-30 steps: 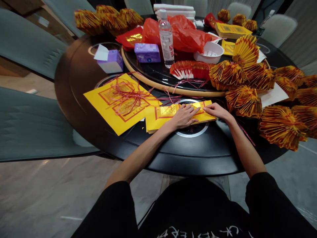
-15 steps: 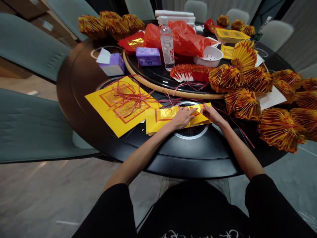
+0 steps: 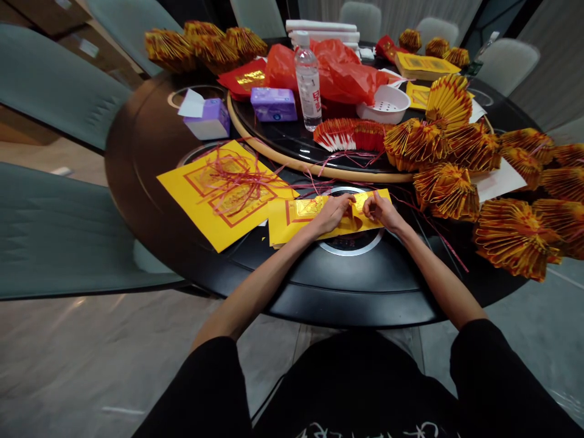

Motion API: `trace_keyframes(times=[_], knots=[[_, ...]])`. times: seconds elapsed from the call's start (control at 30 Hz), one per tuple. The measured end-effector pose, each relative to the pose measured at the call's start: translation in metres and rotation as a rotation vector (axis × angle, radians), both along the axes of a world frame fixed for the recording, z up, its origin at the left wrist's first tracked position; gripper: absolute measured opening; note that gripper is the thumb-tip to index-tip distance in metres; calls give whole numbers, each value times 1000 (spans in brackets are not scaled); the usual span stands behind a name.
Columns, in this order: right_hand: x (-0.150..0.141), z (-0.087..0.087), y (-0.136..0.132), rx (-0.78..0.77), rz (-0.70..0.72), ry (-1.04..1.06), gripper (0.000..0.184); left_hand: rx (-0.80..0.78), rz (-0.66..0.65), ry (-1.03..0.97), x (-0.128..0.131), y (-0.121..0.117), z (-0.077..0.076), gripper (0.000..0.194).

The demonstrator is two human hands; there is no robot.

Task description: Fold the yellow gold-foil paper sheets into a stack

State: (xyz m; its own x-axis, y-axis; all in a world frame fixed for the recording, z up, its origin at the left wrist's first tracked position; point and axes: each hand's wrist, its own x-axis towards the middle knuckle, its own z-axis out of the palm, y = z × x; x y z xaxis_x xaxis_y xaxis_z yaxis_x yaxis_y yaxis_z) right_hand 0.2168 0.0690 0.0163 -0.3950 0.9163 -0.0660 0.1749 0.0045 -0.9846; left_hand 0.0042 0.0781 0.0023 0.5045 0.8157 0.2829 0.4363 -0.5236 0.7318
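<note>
My left hand [image 3: 332, 214] and my right hand [image 3: 381, 213] sit close together on a stack of yellow joss paper [image 3: 303, 211] with red borders and gold panels. The fingers of both hands are curled and pinch the top sheet, which bulges up between them. To the left lies a larger yellow sheet [image 3: 201, 196] under a tangle of thin pink-red string [image 3: 239, 178]. To the right of my right hand stands a fan-shaped folded paper bundle [image 3: 447, 191] in gold and red, one of several.
The black round table [image 3: 150, 152] carries a glass turntable with a wooden rim [image 3: 292, 161]. On it are a water bottle [image 3: 308, 82], a red plastic bag [image 3: 337, 76], a white perforated basket [image 3: 384, 104] and purple tissue packs [image 3: 274, 104]. Grey-green chairs [image 3: 55, 85] surround the table.
My hands have moved closer together. Their fingers went from lying flat on the paper to curling and pinching the top sheet, which now rises between them.
</note>
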Motion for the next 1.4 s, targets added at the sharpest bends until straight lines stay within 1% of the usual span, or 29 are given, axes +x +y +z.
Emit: trace_keyframes(times=[0.1,0.17,0.27,0.37,0.5,0.57,0.63,0.7,0.77,0.93,1.07,1.13,1.23,1.3,1.33,1.4], knots=[[0,-9,4,-12,-47,24,81,-4,48,-23,0,2,-1,78],[-1,-14,6,-21,-54,12,78,-9,59,-46,-1,3,-3,74],[-1,-21,7,38,-30,-51,70,-3,74,-87,-2,4,-5,72],[-1,-29,9,180,-34,-137,57,16,122,-155,-3,4,-5,75],[0,-40,11,415,-61,-247,41,22,177,-248,-3,-1,4,77],[0,-43,10,515,-35,-307,39,7,205,-254,-3,-3,10,73],[-2,-44,8,581,18,-386,43,-6,208,-245,-6,-3,17,67],[-4,-43,4,617,72,-479,48,-25,186,-224,-11,-2,23,58],[-8,-41,0,633,107,-580,53,-83,175,-194,-21,0,31,49],[-18,-27,-13,634,132,-842,61,-386,171,-35,-52,1,56,28],[-28,-12,-24,622,168,-1021,62,-530,145,127,-76,0,75,21],[-32,-6,-27,619,180,-1070,62,-565,155,193,-84,0,80,23],[-34,-1,-30,610,185,-1098,62,-579,204,285,-91,1,82,44],[-35,0,-30,598,182,-1110,62,-576,243,349,-94,2,82,52],[-35,0,-30,591,182,-1117,62,-576,263,381,-94,2,82,53],[-36,0,-29,576,181,-1133,63,-585,298,435,-95,3,82,46]])
